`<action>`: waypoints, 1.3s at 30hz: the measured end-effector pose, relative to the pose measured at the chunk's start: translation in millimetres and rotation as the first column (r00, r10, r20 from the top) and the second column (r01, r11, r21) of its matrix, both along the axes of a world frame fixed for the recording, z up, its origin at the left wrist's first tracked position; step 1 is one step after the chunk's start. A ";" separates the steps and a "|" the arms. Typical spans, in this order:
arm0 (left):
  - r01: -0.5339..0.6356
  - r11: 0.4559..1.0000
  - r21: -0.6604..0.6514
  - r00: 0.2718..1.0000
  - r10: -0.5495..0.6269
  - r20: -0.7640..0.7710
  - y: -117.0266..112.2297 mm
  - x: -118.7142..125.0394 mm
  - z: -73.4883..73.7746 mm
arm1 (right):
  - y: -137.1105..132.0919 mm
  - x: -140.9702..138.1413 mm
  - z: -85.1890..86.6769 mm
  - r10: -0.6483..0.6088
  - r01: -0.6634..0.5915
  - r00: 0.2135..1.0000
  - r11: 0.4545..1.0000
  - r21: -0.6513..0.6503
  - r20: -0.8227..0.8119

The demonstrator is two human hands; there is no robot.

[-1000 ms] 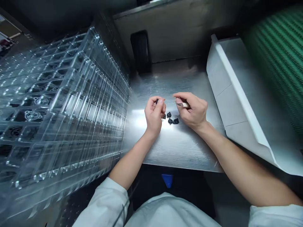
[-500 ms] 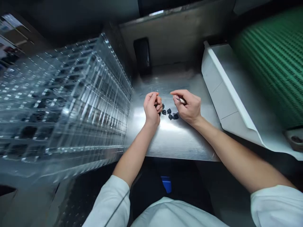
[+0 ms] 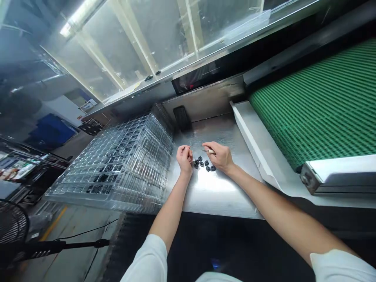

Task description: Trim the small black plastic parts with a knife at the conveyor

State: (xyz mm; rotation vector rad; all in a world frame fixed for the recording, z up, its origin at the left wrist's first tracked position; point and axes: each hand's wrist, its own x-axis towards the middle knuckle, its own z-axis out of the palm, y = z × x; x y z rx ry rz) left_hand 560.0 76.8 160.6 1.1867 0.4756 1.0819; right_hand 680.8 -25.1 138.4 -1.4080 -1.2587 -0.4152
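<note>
Silver-grey flat worktop (image 3: 205, 197): brushed-looking metal, glossy under bright reflection. Small black irregular parts (image 3: 201, 164): plastic-looking, finish too small to tell. Slim pale-handled tool (image 3: 211, 151): tip dark, metallic-looking. Tall stack of clear gridded trays (image 3: 142, 168): thin, glossy transparent plastic, sharp highlights. Wide green conveyor belt (image 3: 317, 105): ribbed, rough-looking, matt. Long white angled guard (image 3: 249, 137): smooth, satin. Pale sleeves (image 3: 148, 256): soft matt cloth.

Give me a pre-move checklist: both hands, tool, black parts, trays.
1. Tool held in right hand: ok.
2. Tool tip apart from left hand: ok, visible gap.
3. Part held in left hand: cannot tell, grip hidden.
4. Black parts resting on metal table: ok.
5. Black parts in a neat row: not ok, loosely clustered.
6. Clear trays stacked on the left: ok.
</note>
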 end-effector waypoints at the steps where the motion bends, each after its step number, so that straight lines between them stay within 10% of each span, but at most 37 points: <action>1: -0.026 1.000 0.002 1.000 0.026 -0.009 2.3 2.6 5.1 | -0.3 1.4 0.1 -0.004 0.003 1.000 1.000 -0.004 -0.019; 10: 0.107 0.965 -0.238 0.993 -0.091 0.080 17.3 10.8 15.6 | -2.9 3.5 1.3 0.006 -0.013 0.995 0.997 -0.074 -0.103; 21: 0.331 0.671 -0.664 0.932 -0.120 0.343 12.5 17.5 -2.0 | 1.8 -10.9 3.3 0.063 -0.064 0.998 0.988 -0.138 -0.014; 39: 0.513 0.633 -0.580 0.856 -0.322 0.405 -3.5 11.7 6.9 | 4.5 -12.7 -3.1 0.103 -0.068 0.990 0.950 -0.304 0.100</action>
